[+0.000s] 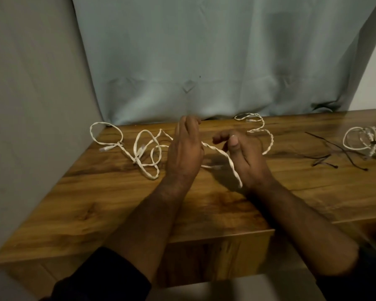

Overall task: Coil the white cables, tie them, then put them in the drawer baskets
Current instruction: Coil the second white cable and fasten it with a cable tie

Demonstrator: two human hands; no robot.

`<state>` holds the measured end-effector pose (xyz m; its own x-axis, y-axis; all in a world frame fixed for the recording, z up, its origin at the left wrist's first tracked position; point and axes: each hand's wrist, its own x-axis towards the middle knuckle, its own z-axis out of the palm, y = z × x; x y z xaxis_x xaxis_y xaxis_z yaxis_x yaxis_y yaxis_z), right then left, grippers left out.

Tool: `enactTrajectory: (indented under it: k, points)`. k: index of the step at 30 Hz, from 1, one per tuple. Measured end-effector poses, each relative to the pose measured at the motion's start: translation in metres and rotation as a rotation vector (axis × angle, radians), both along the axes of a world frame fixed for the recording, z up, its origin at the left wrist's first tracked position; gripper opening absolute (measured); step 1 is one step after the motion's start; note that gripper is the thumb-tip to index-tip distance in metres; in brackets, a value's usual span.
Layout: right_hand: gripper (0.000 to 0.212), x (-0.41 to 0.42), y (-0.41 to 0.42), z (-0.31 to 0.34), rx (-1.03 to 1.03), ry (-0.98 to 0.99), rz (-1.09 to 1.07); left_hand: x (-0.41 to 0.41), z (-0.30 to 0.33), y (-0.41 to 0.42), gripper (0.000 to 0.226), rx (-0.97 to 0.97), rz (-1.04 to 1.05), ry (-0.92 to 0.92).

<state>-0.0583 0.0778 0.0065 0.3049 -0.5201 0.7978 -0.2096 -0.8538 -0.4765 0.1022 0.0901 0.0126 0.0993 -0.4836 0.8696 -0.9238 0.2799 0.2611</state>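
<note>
A long white braided cable (231,162) lies loose across the wooden table (122,198), with loops at the left and at the back right. My left hand (183,152) is raised edge-on over the cable's middle, fingers curled at the tips; the cable passes behind it and I cannot see whether it grips. My right hand (246,158) holds a stretch of the cable that runs down along its palm to the wrist. A second white cable (366,142), coiled and tied with a dark tie, rests at the far right.
Several thin black ties (326,158) lie on the table between my right hand and the coiled cable. A pale blue cloth (204,61) hangs behind the table. A grey wall (30,105) bounds the left side. No drawer baskets are in view.
</note>
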Motion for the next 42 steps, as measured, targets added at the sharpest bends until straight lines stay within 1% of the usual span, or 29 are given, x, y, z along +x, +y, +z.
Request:
enactTrajectory:
  k: [2,3,4,6,7,8,9,10,11,13,14,15,17,18,21,23,25,27,29,30,31,32,33,34,35,37,38,40,42]
  points:
    - [0.054,0.0,0.003,-0.001,0.076,0.092,0.16,0.004,-0.001,-0.003,0.037,0.008,0.028,-0.059]
    - [0.052,-0.001,0.002,-0.003,0.11,0.153,0.179,0.005,-0.003,-0.004,0.037,0.022,0.043,-0.069]
    - [0.044,-0.001,0.0,-0.003,0.107,0.229,0.143,0.006,-0.003,-0.004,0.036,0.035,0.042,-0.068]
    - [0.02,-0.001,-0.005,-0.004,-0.005,0.362,-0.014,0.008,-0.004,-0.005,0.031,0.055,-0.015,-0.008]
    - [0.015,0.0,-0.008,-0.005,-0.01,0.362,-0.064,0.009,-0.004,-0.006,0.025,0.071,-0.065,0.062]
    - [0.017,0.002,-0.008,-0.005,0.049,0.292,-0.067,0.01,-0.006,-0.006,0.017,0.092,-0.105,0.14]
    - [0.019,0.002,-0.01,-0.004,0.142,0.154,-0.031,0.011,-0.006,-0.006,0.007,0.129,-0.142,0.216]
    - [0.021,-0.001,-0.012,-0.002,0.22,-0.024,0.006,0.011,-0.006,-0.007,0.004,0.198,-0.205,0.311]
    - [0.024,-0.004,-0.016,0.0,0.281,-0.2,0.037,0.01,-0.005,-0.008,0.013,0.314,-0.306,0.444]
    - [0.027,-0.011,-0.023,0.003,0.408,-0.451,0.025,0.003,-0.002,-0.003,0.026,0.583,-0.647,0.745]
    - [0.028,-0.012,-0.027,0.003,0.474,-0.527,0.012,-0.001,0.0,0.001,0.029,0.676,-0.806,0.86]
    - [0.029,-0.013,-0.031,0.001,0.53,-0.569,-0.001,-0.005,0.001,0.004,0.029,0.727,-0.927,0.925]
    - [0.032,-0.011,-0.035,-0.006,0.604,-0.622,0.044,-0.013,0.001,0.008,0.029,0.751,-1.106,1.039]
    - [0.035,-0.01,-0.038,-0.01,0.589,-0.567,-0.004,-0.016,0.002,0.008,0.027,0.73,-1.181,1.104]
    - [0.041,-0.012,-0.042,-0.018,0.393,-0.11,-0.29,-0.01,0.009,0.008,0.027,0.555,-1.317,1.301]
    - [0.037,-0.011,-0.041,-0.019,0.313,0.108,-0.335,-0.002,0.016,0.009,0.032,0.387,-1.328,1.404]
    - [0.035,-0.005,-0.038,-0.018,0.219,0.355,-0.39,0.001,0.02,0.008,0.034,0.298,-1.303,1.461]
    - [0.032,0.001,-0.036,-0.019,0.14,0.517,-0.429,-0.004,0.022,0.005,0.036,0.306,-1.262,1.399]
    - [0.031,0.006,-0.037,-0.022,0.081,0.604,-0.42,-0.014,0.026,-0.006,0.028,0.318,-1.151,1.219]
    - [0.033,0.007,-0.038,-0.023,0.059,0.643,-0.398,-0.021,0.029,-0.014,0.041,0.317,-1.057,1.086]
    - [0.035,0.007,-0.039,-0.024,0.047,0.676,-0.368,-0.026,0.031,-0.022,0.062,0.298,-0.946,0.92]
    - [0.035,0.006,-0.04,-0.026,0.031,0.683,-0.322,-0.03,0.032,-0.03,0.073,0.244,-0.816,0.705]
    - [0.031,0.004,-0.04,-0.026,0.032,0.676,-0.277,-0.032,0.034,-0.037,0.072,0.184,-0.713,0.495]
    - [0.027,0.002,-0.04,-0.026,0.035,0.652,-0.233,-0.031,0.033,-0.043,0.068,0.173,-0.634,0.329]
    - [0.025,0.0,-0.04,-0.025,0.041,0.641,-0.205,-0.027,0.03,-0.05,0.066,0.214,-0.556,0.189]
    - [0.025,-0.006,-0.038,-0.023,0.03,0.633,-0.203,-0.015,0.017,-0.058,0.064,0.392,-0.408,-0.007]
    - [0.025,-0.01,-0.039,-0.02,0.006,0.623,-0.229,-0.011,0.012,-0.06,0.058,0.464,-0.364,-0.047]
    - [0.021,-0.018,-0.041,-0.014,-0.041,0.531,-0.28,-0.004,0.008,-0.064,0.052,0.491,-0.379,0.004]
    - [0.022,-0.024,-0.04,-0.007,-0.062,0.348,-0.276,-0.001,0.01,-0.063,0.066,0.512,-0.434,0.145]
